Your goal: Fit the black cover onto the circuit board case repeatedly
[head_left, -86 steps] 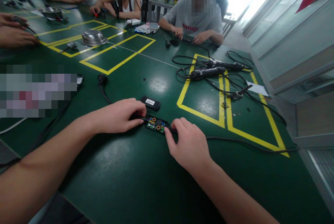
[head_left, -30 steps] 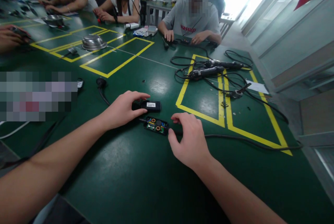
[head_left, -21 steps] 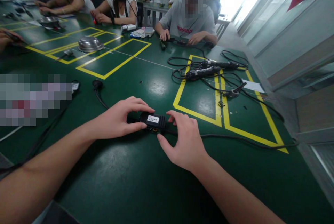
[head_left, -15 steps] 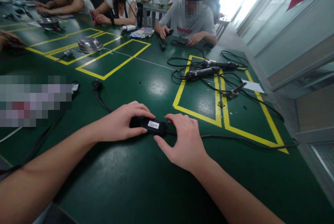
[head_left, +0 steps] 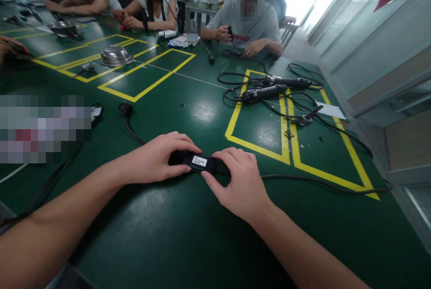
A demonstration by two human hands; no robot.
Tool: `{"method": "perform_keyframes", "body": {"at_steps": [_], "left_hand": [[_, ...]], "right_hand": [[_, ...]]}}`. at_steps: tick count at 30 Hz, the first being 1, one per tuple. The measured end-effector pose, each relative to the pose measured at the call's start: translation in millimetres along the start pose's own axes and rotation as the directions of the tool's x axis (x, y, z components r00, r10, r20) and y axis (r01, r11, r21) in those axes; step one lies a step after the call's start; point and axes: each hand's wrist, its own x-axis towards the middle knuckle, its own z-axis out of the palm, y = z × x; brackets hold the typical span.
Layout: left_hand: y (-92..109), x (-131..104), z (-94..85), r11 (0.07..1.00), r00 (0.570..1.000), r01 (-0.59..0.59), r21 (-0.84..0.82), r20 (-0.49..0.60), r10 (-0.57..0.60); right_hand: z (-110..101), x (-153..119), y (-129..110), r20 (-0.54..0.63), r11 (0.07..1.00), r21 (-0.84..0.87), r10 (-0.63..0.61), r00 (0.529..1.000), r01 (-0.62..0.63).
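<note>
A black power adapter (head_left: 199, 162) with a white printed label lies on the green table (head_left: 141, 230) in front of me. My left hand (head_left: 164, 156) grips its left end between thumb and fingers. At the other end, the thumb and index finger of my right hand (head_left: 237, 177) close on the adapter's corners. From its right side a black cord (head_left: 303, 178) runs under my right hand and across to the table's right edge. A power plug (head_left: 125, 109) on a black cable lies beyond my left wrist; the cable passes behind my left hand.
Two black electric screwdrivers (head_left: 264, 93) with looped cables lie at the right within yellow tape (head_left: 257, 149). Small screws (head_left: 288, 134) and a metal part (head_left: 304, 120) are near them. A steel bowl (head_left: 116, 56) sits farther left. Across the table, a person (head_left: 242, 24) handles a dark object.
My right hand's thumb and index finger have come in onto the adapter's right end. My left hand keeps its grip. Across the table, a person's hand has lifted a dark object.
</note>
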Motion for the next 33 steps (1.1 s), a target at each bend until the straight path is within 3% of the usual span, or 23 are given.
{"method": "perform_keyframes", "body": {"at_steps": [33], "left_hand": [[3.5, -0.6, -1.6, 1.000, 1.000, 0.016, 0.009, -0.009, -0.016]], "right_hand": [[-1.3, 0.3, -1.3, 0.007, 1.000, 0.024, 0.013, 1.000, -0.013]]}}
